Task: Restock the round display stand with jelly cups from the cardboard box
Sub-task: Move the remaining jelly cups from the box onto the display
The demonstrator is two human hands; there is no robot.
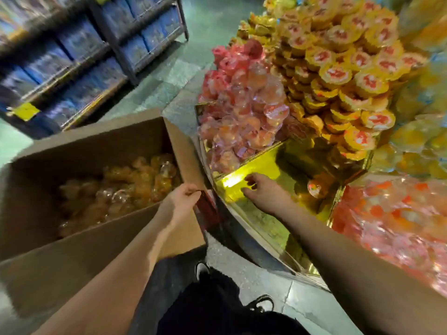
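Note:
An open cardboard box (pixel 96 139) stands on the floor at the left, with several orange jelly cups (pixel 135 182) in clear wrap inside. My left hand (pixel 182 195) is closed on the box's right edge, at its near corner. The round display stand (pixel 263 223) with gold compartments is on the right. My right hand (pixel 260 189) reaches into a nearly bare gold compartment, fingers spread and holding nothing. One jelly cup (pixel 314 188) lies on that compartment's floor to the right of my hand.
Pink wrapped cups (pixel 242 105) fill the compartment behind, yellow cups with red tops (pixel 343 76) are piled high, and orange-red cups (pixel 396 218) lie at the right. Blue goods on a dark shelf rack (pixel 79 59) stand across the aisle. My shoes (pixel 261 303) are below.

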